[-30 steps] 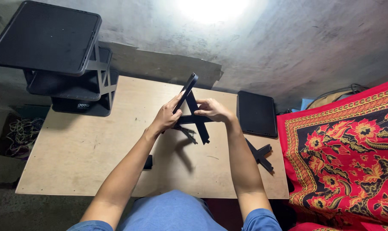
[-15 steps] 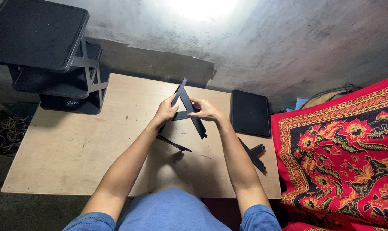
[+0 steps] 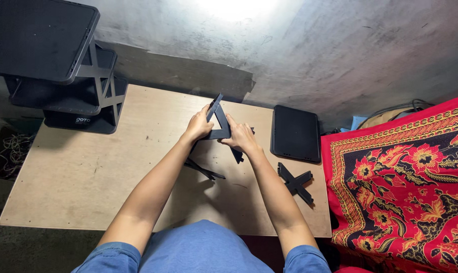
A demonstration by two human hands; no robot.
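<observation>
Both hands hold a black cross-shaped bracket [image 3: 220, 117] above the middle of a wooden board [image 3: 87, 177]. My left hand [image 3: 198, 126] grips its left arm; my right hand [image 3: 240, 137] grips its right side, index finger laid along a bar. The bracket's upper arms form a triangle with a gap between them. A thin black bar [image 3: 204, 171] lies on the board just below my left wrist.
A black three-tier shelf stand [image 3: 52, 65] sits at the board's back left. A black flat tray [image 3: 295, 133] lies at the right, with another black cross bracket [image 3: 295, 182] in front of it. A red patterned cloth [image 3: 405, 192] covers the right. Cables lie in the far-left corner.
The bracket has been turned from a tilted, raised pose to a flatter one, lower and nearer the board. Both hands stayed on it, and the view shifted slightly.
</observation>
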